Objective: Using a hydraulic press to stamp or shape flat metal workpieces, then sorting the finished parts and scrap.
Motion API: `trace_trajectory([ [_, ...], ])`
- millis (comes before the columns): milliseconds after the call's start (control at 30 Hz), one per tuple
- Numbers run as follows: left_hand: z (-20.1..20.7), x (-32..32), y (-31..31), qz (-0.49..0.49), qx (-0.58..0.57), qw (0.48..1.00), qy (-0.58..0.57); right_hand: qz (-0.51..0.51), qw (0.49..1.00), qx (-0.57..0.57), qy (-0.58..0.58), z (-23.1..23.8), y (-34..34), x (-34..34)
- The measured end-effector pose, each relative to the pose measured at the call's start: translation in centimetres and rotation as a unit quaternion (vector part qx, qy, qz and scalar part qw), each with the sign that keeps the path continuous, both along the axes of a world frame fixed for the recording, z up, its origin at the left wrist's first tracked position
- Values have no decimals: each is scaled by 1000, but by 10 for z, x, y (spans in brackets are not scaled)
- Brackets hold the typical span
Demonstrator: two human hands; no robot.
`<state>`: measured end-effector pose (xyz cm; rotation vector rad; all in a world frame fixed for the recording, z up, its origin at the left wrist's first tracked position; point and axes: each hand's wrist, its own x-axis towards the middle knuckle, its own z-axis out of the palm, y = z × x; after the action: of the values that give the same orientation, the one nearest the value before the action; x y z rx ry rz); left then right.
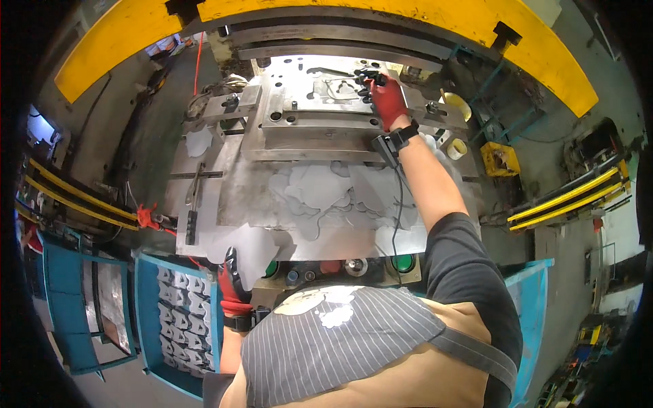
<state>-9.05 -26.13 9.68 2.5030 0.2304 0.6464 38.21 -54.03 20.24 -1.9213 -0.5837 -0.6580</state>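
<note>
My left hand (pixel 235 285), in a red glove with black fingers, is closed on the edge of a flat grey sheet-metal blank (pixel 253 253) at the front left of the press table. My right hand (pixel 384 98), gloved the same way, reaches to the far side over the bright lower die (pixel 309 81). Its black fingertips are spread and lie at the right end of an outlined metal shape (pixel 340 88) on the die face. Whether that shape is a loose part or a recess is unclear. More grey blanks (pixel 316 187) lie in an overlapping pile before the die.
A yellow press beam (pixel 326 12) arches over the die. A black-handled tool (pixel 192 217) lies on the table's left. Green push buttons (pixel 403 264) line the front edge. At lower left, a blue bin (pixel 144 306) holds stacked formed parts. A yellow crate (pixel 500 159) stands at right.
</note>
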Motion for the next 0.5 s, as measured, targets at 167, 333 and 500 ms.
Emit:
trace_trajectory([
  [167, 4, 3, -3, -2, 6, 1000, -3, 62, 988, 130, 48, 29, -12, -47],
  [333, -7, 5, -1, 15, -216, 976, 10, 98, 930, 316, 160, -4, -107, -94],
  [500, -8, 6, -5, -4, 4, 1000, 4, 20, 871, 451, 195, -53, -254, -134],
])
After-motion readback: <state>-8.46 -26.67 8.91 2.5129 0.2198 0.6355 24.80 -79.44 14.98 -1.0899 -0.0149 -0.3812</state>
